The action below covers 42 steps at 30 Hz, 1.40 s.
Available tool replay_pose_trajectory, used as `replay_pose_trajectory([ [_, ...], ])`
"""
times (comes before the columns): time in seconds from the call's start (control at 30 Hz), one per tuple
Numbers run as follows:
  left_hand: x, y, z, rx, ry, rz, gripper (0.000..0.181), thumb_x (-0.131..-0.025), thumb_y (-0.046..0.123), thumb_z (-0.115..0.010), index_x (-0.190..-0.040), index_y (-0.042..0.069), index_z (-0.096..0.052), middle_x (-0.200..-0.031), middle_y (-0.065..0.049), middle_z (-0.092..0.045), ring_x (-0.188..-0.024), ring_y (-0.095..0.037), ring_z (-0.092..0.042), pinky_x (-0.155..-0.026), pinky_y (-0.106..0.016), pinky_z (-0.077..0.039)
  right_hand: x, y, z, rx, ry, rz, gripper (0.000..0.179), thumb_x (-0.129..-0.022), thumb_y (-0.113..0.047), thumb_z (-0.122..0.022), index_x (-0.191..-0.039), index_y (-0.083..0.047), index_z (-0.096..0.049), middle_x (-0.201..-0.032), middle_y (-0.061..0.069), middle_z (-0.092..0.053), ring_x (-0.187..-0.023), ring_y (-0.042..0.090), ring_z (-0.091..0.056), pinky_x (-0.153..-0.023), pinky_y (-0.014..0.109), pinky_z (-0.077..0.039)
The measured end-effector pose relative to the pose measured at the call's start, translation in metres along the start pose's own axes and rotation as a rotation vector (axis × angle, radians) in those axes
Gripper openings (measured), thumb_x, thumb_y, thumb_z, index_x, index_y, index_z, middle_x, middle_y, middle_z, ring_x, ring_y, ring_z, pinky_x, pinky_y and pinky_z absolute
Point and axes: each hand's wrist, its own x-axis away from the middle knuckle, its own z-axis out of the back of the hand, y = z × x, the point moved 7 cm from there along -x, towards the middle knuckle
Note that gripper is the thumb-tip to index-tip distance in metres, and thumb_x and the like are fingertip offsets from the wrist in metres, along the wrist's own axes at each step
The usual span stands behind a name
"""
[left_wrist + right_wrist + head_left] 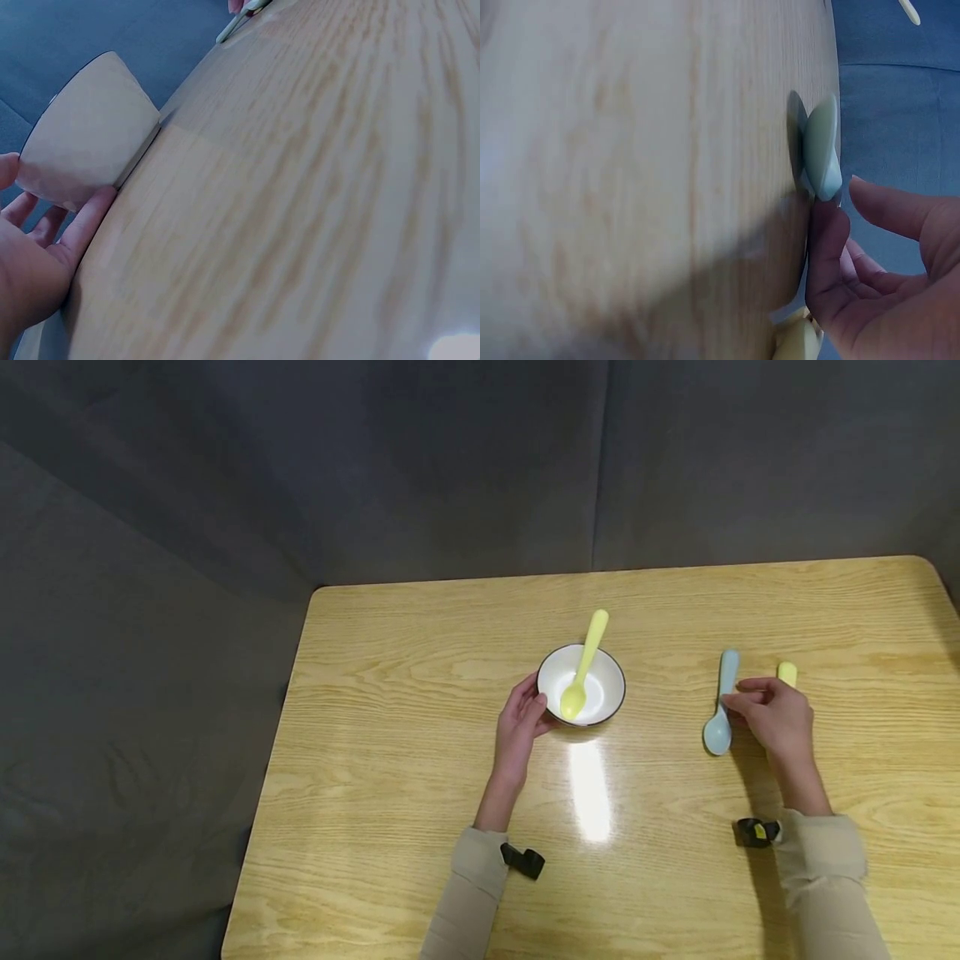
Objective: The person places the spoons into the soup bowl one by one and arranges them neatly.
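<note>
A white bowl [604,693] with a dark rim stands near the table's middle. My left hand [516,731] grips its left side, thumb at the rim and fingers around the outer wall in the left wrist view. Inside the bowl leans a yellow spoon [587,662], its handle past the far rim. My right hand [782,718] is at the handle of a light blue spoon [717,735] lying on the table. Thumb and forefinger stand apart beside this spoon [822,150] in the right wrist view. Another yellow spoon [787,672] lies partly hidden behind the right hand.
The wooden table [375,760] carries all these things. Its far edge meets a dark cloth curtain [450,468], which also hangs at the left. Each sleeve cuff bears a black wrist camera mount [522,861].
</note>
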Motion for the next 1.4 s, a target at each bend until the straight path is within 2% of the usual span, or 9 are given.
replay_pose_trajectory([
  [0.3, 0.001, -0.002, 0.001, -0.011, 0.010, 0.009, 0.049, -0.106, 0.022, -0.057, -0.152, 0.008, -0.049, -0.153, -0.010, -0.051, -0.133, -0.025, -0.056, -0.092, -0.035, -0.061, -0.002, -0.003, -0.002, 0.104, -0.026, 0.003, 0.046, -0.093, -0.009, -0.075, -0.126, 0.017, -0.058, -0.072, -0.015, -0.057, -0.055, -0.007, -0.060, -0.054, 0.014, -0.054],
  [0.57, -0.002, 0.002, 0.001, 0.002, 0.005, -0.006, 0.050, -0.106, 0.024, -0.058, -0.152, 0.007, -0.049, -0.151, -0.012, -0.052, -0.131, -0.027, -0.057, -0.092, -0.037, -0.061, -0.005, -0.008, -0.005, 0.084, -0.043, 0.023, 0.042, -0.094, -0.011, -0.072, -0.124, 0.016, -0.059, -0.069, -0.019, -0.058, -0.056, -0.008, -0.060, -0.054, 0.014, -0.054],
  [0.87, -0.002, 0.000, 0.001, 0.000, 0.011, 0.006, 0.049, -0.106, 0.021, -0.057, -0.152, 0.006, -0.049, -0.151, -0.014, -0.052, -0.131, -0.028, -0.057, -0.093, -0.040, -0.060, -0.005, -0.007, -0.008, 0.093, -0.052, -0.008, 0.040, -0.093, -0.009, -0.073, -0.123, 0.014, -0.060, -0.069, -0.016, -0.057, -0.058, -0.007, -0.060, -0.056, 0.014, -0.054],
  [1.07, -0.001, -0.001, 0.001, 0.003, 0.022, 0.010, 0.049, -0.106, 0.020, -0.057, -0.152, 0.006, -0.049, -0.151, -0.014, -0.052, -0.131, -0.028, -0.057, -0.092, -0.040, -0.061, -0.007, -0.008, -0.011, 0.099, -0.116, -0.009, 0.040, -0.093, -0.009, -0.073, -0.120, 0.017, -0.059, -0.071, -0.013, -0.062, -0.060, -0.006, -0.060, -0.056, 0.015, -0.053],
  [1.3, -0.001, -0.002, -0.001, 0.005, 0.039, 0.004, 0.047, -0.105, 0.020, -0.058, -0.150, 0.007, -0.052, -0.149, -0.012, -0.055, -0.128, -0.026, -0.059, -0.088, -0.035, -0.061, -0.005, -0.005, -0.016, -0.023, -0.263, -0.052, 0.037, -0.099, -0.010, -0.066, -0.123, 0.015, -0.053, -0.081, -0.012, -0.062, -0.071, -0.001, -0.063, -0.065, 0.018, -0.058],
  [1.4, -0.001, -0.002, 0.000, 0.001, 0.044, 0.000, 0.047, -0.105, 0.021, -0.058, -0.150, 0.008, -0.052, -0.148, -0.011, -0.056, -0.127, -0.025, -0.060, -0.088, -0.034, -0.061, -0.002, -0.009, -0.016, -0.157, -0.288, -0.065, 0.027, -0.098, -0.007, -0.067, -0.116, 0.009, -0.056, -0.079, -0.012, -0.064, -0.070, 0.001, -0.063, -0.063, 0.017, -0.057],
])
